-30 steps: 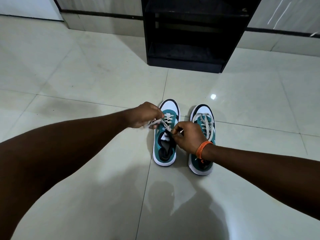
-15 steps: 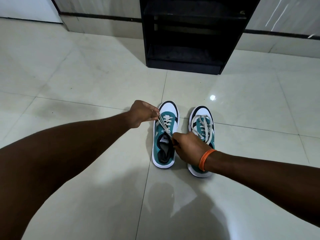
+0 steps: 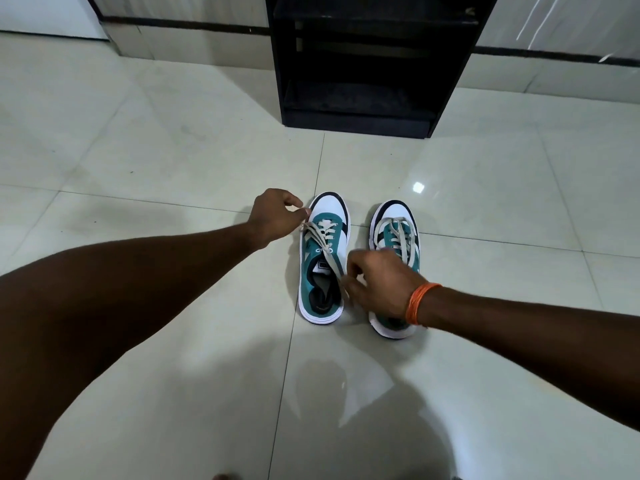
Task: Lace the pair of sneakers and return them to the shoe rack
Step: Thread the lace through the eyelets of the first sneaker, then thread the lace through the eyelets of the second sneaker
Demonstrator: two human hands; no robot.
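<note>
Nearest the camera, two bare forearms reach forward over the pale glossy floor tiles (image 3: 173, 150). The right hand (image 3: 377, 282), with an orange thread band (image 3: 420, 303) at its wrist, hangs over the heel half of the right sneaker (image 3: 394, 237) and pinches one end of the off-white shoelace (image 3: 323, 242) between thumb and fingertips, close to the collar of the left sneaker (image 3: 323, 261). The left hand (image 3: 275, 218) is closed around the lace's other end, just beside that shoe's toe on its outer side, so the lace runs taut and slantwise across the tongue. Both teal, white and black sneakers stand side by side on the floor, toes pointing away; the right one is laced. Beyond them the black shoe rack (image 3: 363, 64) stands against the wall, well apart from the pair.
</note>
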